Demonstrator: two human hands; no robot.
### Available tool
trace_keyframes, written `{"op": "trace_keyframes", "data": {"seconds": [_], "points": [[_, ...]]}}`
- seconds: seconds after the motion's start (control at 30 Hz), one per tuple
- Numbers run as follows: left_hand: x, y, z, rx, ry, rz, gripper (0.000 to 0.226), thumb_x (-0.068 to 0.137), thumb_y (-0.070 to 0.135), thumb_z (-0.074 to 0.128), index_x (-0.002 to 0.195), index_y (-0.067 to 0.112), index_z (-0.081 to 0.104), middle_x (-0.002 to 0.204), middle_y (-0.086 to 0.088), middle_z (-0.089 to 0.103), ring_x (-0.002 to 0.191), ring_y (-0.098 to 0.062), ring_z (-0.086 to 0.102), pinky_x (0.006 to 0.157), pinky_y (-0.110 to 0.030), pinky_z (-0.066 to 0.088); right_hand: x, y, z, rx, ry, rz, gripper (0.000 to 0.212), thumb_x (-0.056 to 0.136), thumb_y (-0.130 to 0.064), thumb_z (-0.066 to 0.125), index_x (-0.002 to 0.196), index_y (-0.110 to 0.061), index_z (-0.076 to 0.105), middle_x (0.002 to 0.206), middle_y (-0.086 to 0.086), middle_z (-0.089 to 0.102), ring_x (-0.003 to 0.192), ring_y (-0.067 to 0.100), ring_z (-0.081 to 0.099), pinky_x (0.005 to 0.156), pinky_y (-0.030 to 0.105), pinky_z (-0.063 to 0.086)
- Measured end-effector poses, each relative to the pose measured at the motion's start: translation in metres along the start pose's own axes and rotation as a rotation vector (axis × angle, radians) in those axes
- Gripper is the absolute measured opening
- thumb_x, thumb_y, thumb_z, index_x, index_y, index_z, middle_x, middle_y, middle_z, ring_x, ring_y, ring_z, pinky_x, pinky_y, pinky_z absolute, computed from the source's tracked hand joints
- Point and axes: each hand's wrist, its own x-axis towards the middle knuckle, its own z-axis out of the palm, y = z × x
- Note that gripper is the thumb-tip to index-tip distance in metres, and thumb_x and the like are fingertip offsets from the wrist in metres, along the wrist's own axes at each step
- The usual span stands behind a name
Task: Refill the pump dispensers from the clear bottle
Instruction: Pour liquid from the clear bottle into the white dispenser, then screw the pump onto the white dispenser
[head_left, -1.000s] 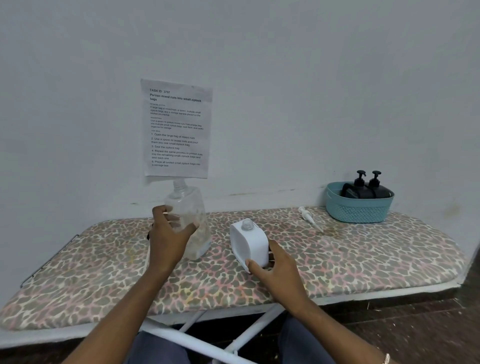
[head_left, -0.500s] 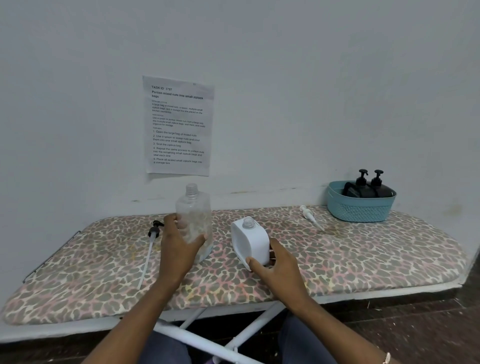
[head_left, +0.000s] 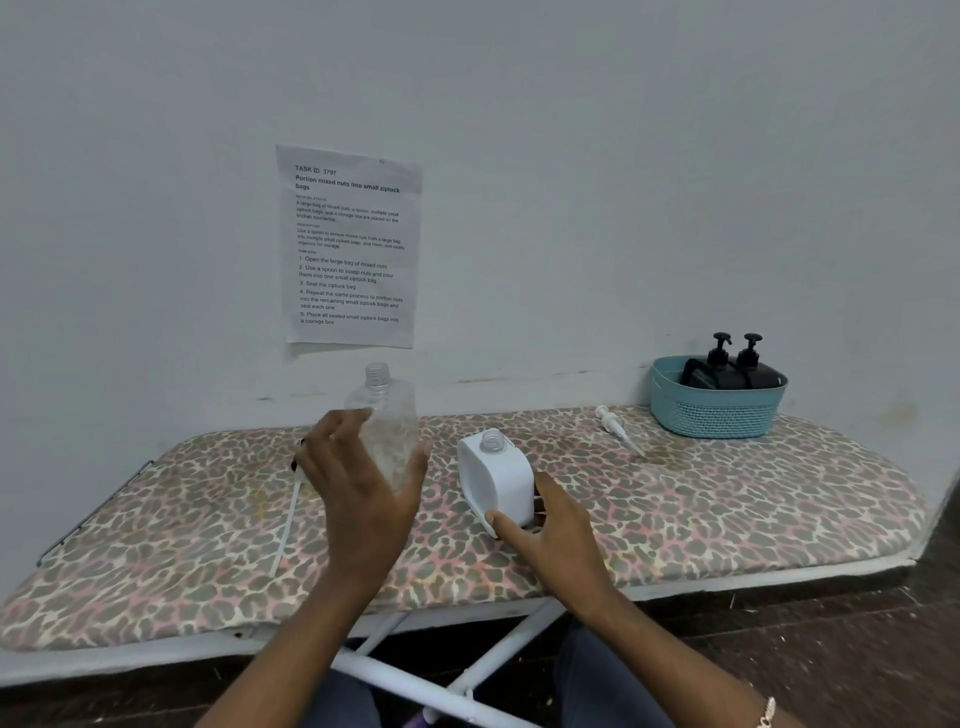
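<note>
Two hands work over a padded counter (head_left: 727, 519) covered in leopard-print cloth, soft and slightly lumpy, on crossed white metal legs (head_left: 498, 649). A clear plastic bottle (head_left: 395, 415) with rounded shoulders and a ribbed threaded neck, no cap, stands upright on the counter left of centre. Its wall looks cloudy and speckled, and the fill level is not readable. The left hand (head_left: 358, 488) sits in front of it, fingers loose and spread, thumb toward the bottle's right side, fingers toward its left. The hand hides the bottle's lower half, and I cannot tell whether skin meets plastic. Near the bottle on its right, apart from it, a white squarish plastic dispenser (head_left: 498, 475), smooth with rounded corners and an open neck, stands on the counter. The right hand (head_left: 563, 540) grips its lower near corner, thumb on the front face, fingers curled behind. A white pump head with tube (head_left: 615, 428) lies loose further right. A thin white tube with a black pump top (head_left: 288, 519) lies at the left, its top partly behind the left hand. At far right, a teal perforated plastic basket (head_left: 717, 415) holds two black pump dispensers (head_left: 737, 371). A printed paper sheet (head_left: 350, 244) hangs on the pale wall above the bottle.
</note>
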Motion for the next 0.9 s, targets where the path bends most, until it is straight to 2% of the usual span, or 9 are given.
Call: {"op": "trace_keyframes", "data": {"seconds": [0.13, 0.2, 0.27, 0.37, 0.5, 0.57, 0.63, 0.73, 0.9], "points": [[-0.006, 0.022, 0.003, -0.053, -0.081, 0.187, 0.063, 0.081, 0.021, 0.088, 0.127, 0.012, 0.046, 0.127, -0.013, 0.041, 0.115, -0.032, 0.044, 0.098, -0.043, 0.046, -0.001, 0.001, 0.002, 0.007, 0.020, -0.004, 0.050, 0.086, -0.051, 0.079, 0.129, -0.039, 0.057, 0.111, -0.023, 0.064, 0.099, -0.001, 0.065, 0.070, 0.031, 0.062], [-0.010, 0.030, 0.009, -0.098, -0.170, 0.194, 0.056, 0.085, 0.022, 0.085, 0.126, 0.010, 0.049, 0.123, -0.011, 0.044, 0.112, -0.029, 0.048, 0.093, -0.036, 0.049, 0.000, 0.003, 0.004, -0.016, 0.029, -0.010, 0.049, 0.085, -0.053, 0.079, 0.126, -0.036, 0.059, 0.109, -0.019, 0.065, 0.097, 0.000, 0.065, 0.073, 0.029, 0.060], [-0.015, 0.037, 0.015, -0.147, -0.277, 0.133, 0.050, 0.089, 0.029, 0.080, 0.126, 0.010, 0.052, 0.120, -0.005, 0.047, 0.108, -0.023, 0.053, 0.088, -0.035, 0.053, 0.000, 0.003, 0.004, -0.027, 0.033, -0.019, 0.046, 0.085, -0.053, 0.079, 0.122, -0.034, 0.060, 0.105, -0.017, 0.064, 0.092, 0.001, 0.065, 0.073, 0.024, 0.057], [-0.025, 0.044, 0.025, -0.261, -0.436, -0.058, 0.052, 0.091, 0.038, 0.078, 0.131, 0.016, 0.052, 0.120, 0.004, 0.049, 0.107, -0.013, 0.055, 0.087, -0.032, 0.053, -0.001, 0.003, 0.003, -0.011, 0.029, -0.017, 0.033, 0.089, -0.042, 0.079, 0.114, -0.029, 0.061, 0.099, -0.013, 0.062, 0.086, 0.001, 0.064, 0.067, 0.018, 0.052], [-0.036, 0.046, 0.034, -0.353, -0.544, -0.269, 0.071, 0.086, 0.051, 0.080, 0.142, 0.022, 0.047, 0.131, 0.007, 0.055, 0.116, -0.013, 0.059, 0.092, -0.030, 0.052, 0.001, 0.003, 0.003, -0.031, 0.024, -0.019, 0.019, 0.092, -0.026, 0.074, 0.104, -0.030, 0.059, 0.093, -0.011, 0.061, 0.083, 0.002, 0.060, 0.067, 0.016, 0.047], [-0.038, 0.045, 0.038, -0.362, -0.577, -0.315, 0.085, 0.080, 0.064, 0.080, 0.146, 0.026, 0.042, 0.136, 0.007, 0.056, 0.118, -0.013, 0.061, 0.092, -0.035, 0.056, 0.003, 0.005, 0.002, -0.057, 0.005, -0.026, 0.022, 0.091, -0.016, 0.071, 0.104, -0.029, 0.058, 0.095, -0.012, 0.061, 0.085, 0.004, 0.060, 0.070, 0.018, 0.048], [-0.040, 0.043, 0.042, -0.372, -0.591, -0.355, 0.097, 0.074, 0.072, 0.080, 0.150, 0.029, 0.037, 0.139, 0.006, 0.056, 0.119, -0.012, 0.062, 0.093, -0.039, 0.058, 0.004, 0.006, 0.000, -0.052, -0.041, -0.027, 0.028, 0.090, -0.005, 0.069, 0.108, -0.025, 0.061, 0.099, -0.014, 0.063, 0.091, 0.000, 0.062, 0.074, 0.012, 0.049], [-0.043, 0.042, 0.047, -0.352, -0.590, -0.377, 0.105, 0.071, 0.066, 0.085, 0.154, 0.030, 0.031, 0.139, 0.005, 0.055, 0.117, -0.015, 0.060, 0.089, -0.039, 0.058, 0.007, 0.008, -0.003, -0.057, -0.115, -0.023, 0.040, 0.087, 0.003, 0.066, 0.120, -0.020, 0.064, 0.108, -0.012, 0.066, 0.098, -0.006, 0.063, 0.077, 0.008, 0.050], [-0.042, 0.041, 0.047, -0.358, -0.572, -0.378, 0.088, 0.079, 0.037, 0.087, 0.149, 0.026, 0.035, 0.124, 0.004, 0.059, 0.101, -0.016, 0.062, 0.075, -0.030, 0.055, 0.012, 0.016, -0.006, -0.086, -0.201, -0.012, 0.052, 0.088, 0.000, 0.063, 0.134, -0.024, 0.060, 0.118, -0.008, 0.064, 0.104, 0.002, 0.065, 0.091, 0.023, 0.056]]}}
